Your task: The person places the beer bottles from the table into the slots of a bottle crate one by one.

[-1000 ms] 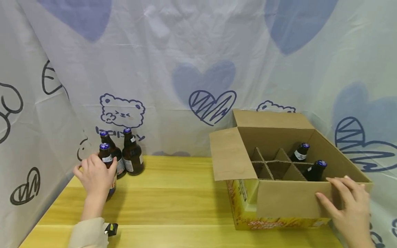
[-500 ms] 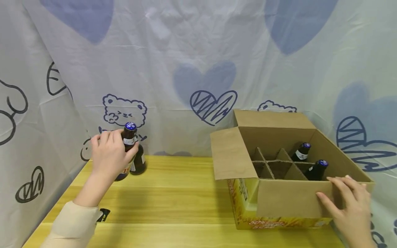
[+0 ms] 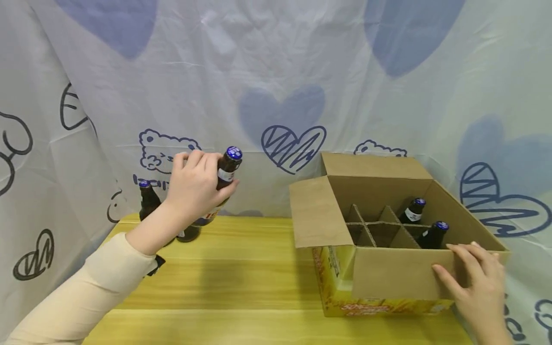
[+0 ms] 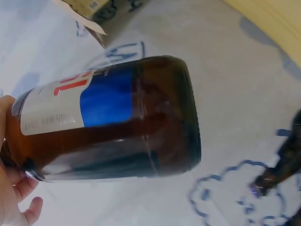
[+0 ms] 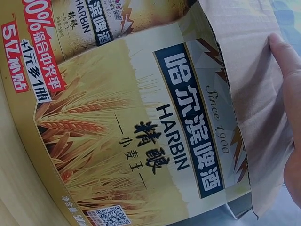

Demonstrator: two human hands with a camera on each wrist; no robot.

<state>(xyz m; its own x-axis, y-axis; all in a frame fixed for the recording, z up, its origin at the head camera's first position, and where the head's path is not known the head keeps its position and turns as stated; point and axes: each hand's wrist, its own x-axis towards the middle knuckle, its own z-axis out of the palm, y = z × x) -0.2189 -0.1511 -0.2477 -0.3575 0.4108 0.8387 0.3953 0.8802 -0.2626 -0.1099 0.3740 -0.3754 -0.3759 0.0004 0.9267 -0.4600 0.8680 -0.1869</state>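
Note:
My left hand [image 3: 194, 184] grips a brown glass beer bottle [image 3: 225, 176] by its neck, holding it tilted above the table. The bottle's blue cap points up and right, and its white and blue label shows in the left wrist view, where the bottle body [image 4: 113, 117] lies across the picture. At the right, my right hand [image 3: 480, 282] holds the front flap [image 3: 396, 273] of a cardboard beer box [image 3: 340, 299], thumb outside and fingers over the edge. Inside the box stand two capped bottles, one farther back [image 3: 414, 211] and one nearer [image 3: 433, 235].
Two more bottles stand at the left back of the wooden table [image 3: 241, 287]: one [image 3: 148, 199] shows its cap, the other [image 3: 188, 234] is mostly behind my left hand. Cardboard dividers [image 3: 385, 221] split the box into compartments. A patterned cloth [image 3: 276, 57] hangs behind.
My left hand has lifted the bottle from the table's left side and carried it up and to the right, tilting it. My right hand stays on the box flap.

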